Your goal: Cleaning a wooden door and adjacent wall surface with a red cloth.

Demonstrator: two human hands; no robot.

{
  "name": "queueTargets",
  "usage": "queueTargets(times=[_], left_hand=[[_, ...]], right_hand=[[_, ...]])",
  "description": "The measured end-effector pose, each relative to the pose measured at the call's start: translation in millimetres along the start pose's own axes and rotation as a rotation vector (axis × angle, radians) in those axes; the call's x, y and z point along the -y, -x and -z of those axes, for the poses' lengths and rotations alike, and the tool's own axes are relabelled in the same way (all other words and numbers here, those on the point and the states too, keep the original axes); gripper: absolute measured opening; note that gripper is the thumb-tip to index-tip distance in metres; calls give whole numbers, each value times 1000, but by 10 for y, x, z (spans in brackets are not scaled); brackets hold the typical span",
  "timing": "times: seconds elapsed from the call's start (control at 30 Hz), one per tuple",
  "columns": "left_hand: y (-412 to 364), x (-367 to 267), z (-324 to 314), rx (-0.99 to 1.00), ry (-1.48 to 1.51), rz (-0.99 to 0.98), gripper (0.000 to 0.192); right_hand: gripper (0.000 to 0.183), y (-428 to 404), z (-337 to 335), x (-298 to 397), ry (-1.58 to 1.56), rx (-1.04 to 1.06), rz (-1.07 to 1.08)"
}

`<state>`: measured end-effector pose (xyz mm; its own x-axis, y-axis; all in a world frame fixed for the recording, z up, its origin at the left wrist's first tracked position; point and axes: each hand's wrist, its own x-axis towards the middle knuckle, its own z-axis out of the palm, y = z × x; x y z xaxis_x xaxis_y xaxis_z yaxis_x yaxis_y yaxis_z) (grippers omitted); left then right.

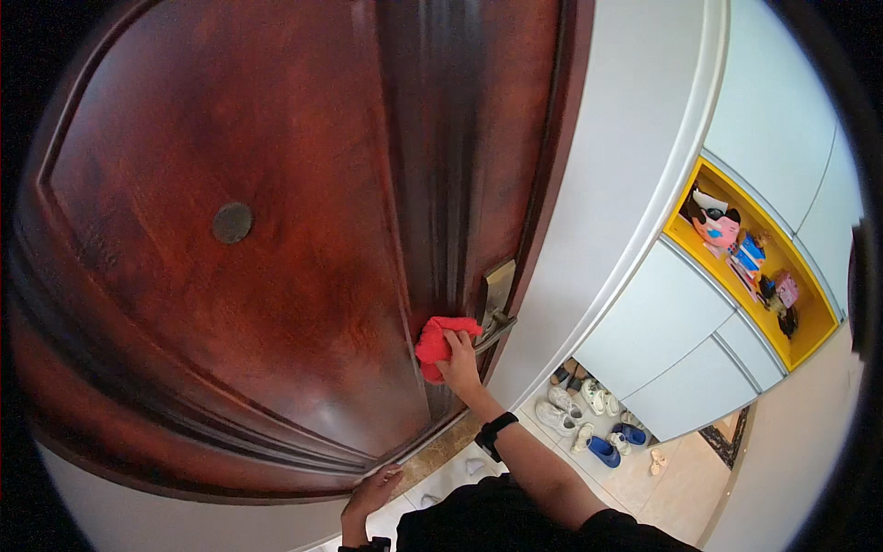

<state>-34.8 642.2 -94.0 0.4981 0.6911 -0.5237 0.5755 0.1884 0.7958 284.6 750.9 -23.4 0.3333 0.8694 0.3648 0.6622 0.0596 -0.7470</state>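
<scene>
A brown-red wooden door (296, 207) with moulded panels fills the left and middle of the view. My right hand (461, 366) holds a red cloth (436, 347) flat against the door's dark moulded strip, just left of the metal door handle (495, 334). The wrist bears a black band (494, 435). Lower down, near the door's bottom edge, is my left hand (376, 488), its fingers curled loosely by the edge; whether it touches the door is hard to tell. No object shows in it.
White cabinets (655, 317) stand at the right, with a yellow open shelf (728, 259) holding toys and small items. Several shoes (556, 417) lie on the tiled floor (621, 483) below them. A round dark disc (232, 223) sits on the door panel.
</scene>
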Motion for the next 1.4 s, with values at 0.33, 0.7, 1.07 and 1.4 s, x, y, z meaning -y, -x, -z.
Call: queueTargets(times=[0.33, 0.7, 1.07, 1.4], left_hand=[[2, -521, 19, -42, -76, -83, 48], [-243, -421, -221, 18, -55, 68, 47], [-348, -1377, -270, 43, -212, -35, 49], [-652, -1798, -446, 228, -245, 48, 58]], right_hand=[[43, -794, 1526, 1235, -409, -724, 249], [64, -1189, 1237, 145, -151, -577, 115], [63, -1053, 1379, -19, -200, -397, 72], [67, -711, 1289, -535, -159, -284, -97]])
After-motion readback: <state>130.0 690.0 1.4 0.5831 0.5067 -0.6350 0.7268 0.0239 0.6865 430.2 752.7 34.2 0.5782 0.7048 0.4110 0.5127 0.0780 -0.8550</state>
